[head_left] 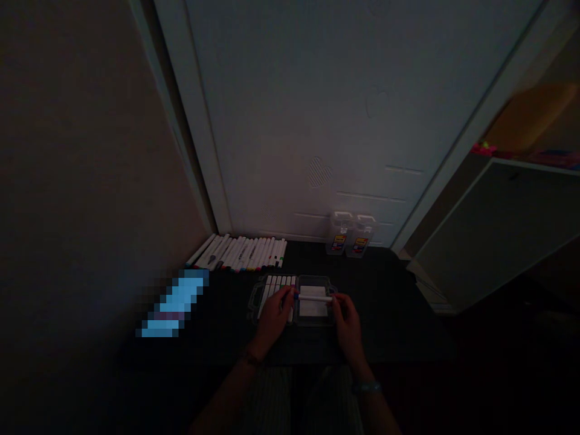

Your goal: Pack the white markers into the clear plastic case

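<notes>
Between my two hands a white marker (316,298) is held level, with a dark blue or purple band near its left end. The fingers of my left hand (275,314) pinch that banded end. At the other end, my right hand (347,320) grips the tip between thumb and fingers. Beneath them lies an opened clear plastic case (334,286). Several white markers (272,289) lie side by side in its left half, partly covered by my left hand. A white paper or card (312,310) shows in the right half.
A row of several white markers (247,254) with coloured ends lies along the back left of the dark table (385,302). Two closed clear cases (338,232) with labels stand against the white panel at the back. A lit, pixelated screen (174,302) is at the left edge.
</notes>
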### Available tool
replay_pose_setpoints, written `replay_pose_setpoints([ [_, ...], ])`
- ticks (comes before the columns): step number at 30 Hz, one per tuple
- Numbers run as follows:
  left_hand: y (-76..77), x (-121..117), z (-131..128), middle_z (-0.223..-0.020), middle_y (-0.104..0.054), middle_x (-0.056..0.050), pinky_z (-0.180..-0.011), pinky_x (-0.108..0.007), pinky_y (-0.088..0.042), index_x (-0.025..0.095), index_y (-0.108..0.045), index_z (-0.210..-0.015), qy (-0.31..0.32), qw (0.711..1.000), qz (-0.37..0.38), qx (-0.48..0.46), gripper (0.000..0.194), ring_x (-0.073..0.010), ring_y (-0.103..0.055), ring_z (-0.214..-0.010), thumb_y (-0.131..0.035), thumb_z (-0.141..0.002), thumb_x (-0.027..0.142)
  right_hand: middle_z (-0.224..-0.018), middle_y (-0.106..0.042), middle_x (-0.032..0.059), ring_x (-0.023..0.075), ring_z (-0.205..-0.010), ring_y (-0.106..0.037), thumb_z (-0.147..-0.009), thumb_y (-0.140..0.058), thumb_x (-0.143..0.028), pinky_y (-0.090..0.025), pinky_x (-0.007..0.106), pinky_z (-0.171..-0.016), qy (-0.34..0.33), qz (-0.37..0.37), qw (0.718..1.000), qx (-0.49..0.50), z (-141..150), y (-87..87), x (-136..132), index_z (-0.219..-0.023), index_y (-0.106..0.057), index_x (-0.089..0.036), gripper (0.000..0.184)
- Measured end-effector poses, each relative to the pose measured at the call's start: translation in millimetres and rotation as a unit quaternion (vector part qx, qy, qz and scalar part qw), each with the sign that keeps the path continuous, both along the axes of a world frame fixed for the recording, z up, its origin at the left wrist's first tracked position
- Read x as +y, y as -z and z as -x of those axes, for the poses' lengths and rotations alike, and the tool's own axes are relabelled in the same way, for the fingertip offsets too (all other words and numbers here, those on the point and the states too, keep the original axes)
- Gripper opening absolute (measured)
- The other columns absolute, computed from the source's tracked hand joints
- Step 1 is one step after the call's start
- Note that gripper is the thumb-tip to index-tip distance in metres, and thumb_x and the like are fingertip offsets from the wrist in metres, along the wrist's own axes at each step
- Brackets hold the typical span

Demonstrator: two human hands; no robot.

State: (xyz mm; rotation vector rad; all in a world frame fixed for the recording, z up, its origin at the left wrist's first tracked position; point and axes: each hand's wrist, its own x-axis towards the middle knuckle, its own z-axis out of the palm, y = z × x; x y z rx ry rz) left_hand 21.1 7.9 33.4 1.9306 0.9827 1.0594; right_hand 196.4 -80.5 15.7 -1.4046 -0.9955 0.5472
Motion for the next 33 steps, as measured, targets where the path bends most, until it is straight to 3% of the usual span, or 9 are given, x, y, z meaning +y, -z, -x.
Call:
replay_pose_setpoints([
  [11, 5.2, 1.6, 0.2, -0.093, -0.066, -0.005, -0.074, -0.028, -0.045, 0.02, -0.061, -0.095, 0.002, 1.0, -0.006, -0.002, 0.027, -0.0196, -0.06, -0.085, -0.039, -0.092, 0.036, -0.092, -0.064, 0.0036, 0.0182, -0.085, -0.058, -0.089, -0.047, -0.042, -0.045, 0.026, -0.073, 0.0, -0.004, 1.0, -0.002, -1.0, 5.6, 1.0, -0.102, -0.058, -0.02, 0.027],
  [21, -0.3, -0.6, 0.4, -0.078, -0.063, -0.002, -0.064, -0.026, -0.041, 0.019, -0.059, -0.085, 0.001, 1.0, -0.01, 0.013, 0.028, -0.0177, -0.058, -0.072, -0.039, -0.092, 0.036, -0.097, -0.064, 0.0045, 0.019, -0.087, -0.059, -0.088, -0.048, -0.043, -0.046, 0.027, -0.074, -0.006, 0.0, 1.0, 0.012, -0.3, 2.3, 0.6, -0.104, -0.059, -0.02, 0.03],
  [26, -0.7, -0.5, -0.5, -0.077, -0.063, -0.002, -0.063, -0.025, -0.042, 0.019, -0.059, -0.092, 0.001, 1.0, 0.004, -0.002, 0.027, -0.0169, -0.057, -0.07, -0.038, -0.092, 0.037, -0.092, -0.064, 0.0038, 0.0188, -0.083, -0.059, -0.087, -0.051, -0.042, -0.046, 0.027, -0.073, -0.018, 0.005, 1.0, -0.006, 2.5, -3.9, -1.7, -0.11, -0.059, -0.021, 0.032],
  [30, 0.5, -0.1, -0.8, -0.089, -0.064, -0.003, -0.07, -0.026, -0.043, 0.02, -0.059, -0.099, 0.002, 1.0, 0.002, -0.019, 0.027, -0.0177, -0.058, -0.079, -0.04, -0.091, 0.037, -0.09, -0.065, 0.0037, 0.0191, -0.082, -0.06, -0.087, -0.05, -0.043, -0.046, 0.027, -0.072, -0.019, 0.011, 1.0, -0.001, 3.0, -4.4, -1.6, -0.103, -0.06, -0.02, 0.029],
  [33, 1.9, 0.4, -0.2, -0.09, -0.064, -0.003, -0.065, -0.026, -0.043, 0.02, -0.059, -0.101, -0.005, 1.0, -0.001, -0.004, 0.027, -0.017, -0.057, -0.074, -0.045, -0.089, 0.039, -0.088, -0.066, 0.0034, 0.0189, -0.081, -0.06, -0.087, -0.05, -0.043, -0.045, 0.026, -0.07, -0.021, 0.019, 1.0, 0.004, 2.2, -3.1, -1.1, -0.103, -0.059, -0.02, 0.03],
])
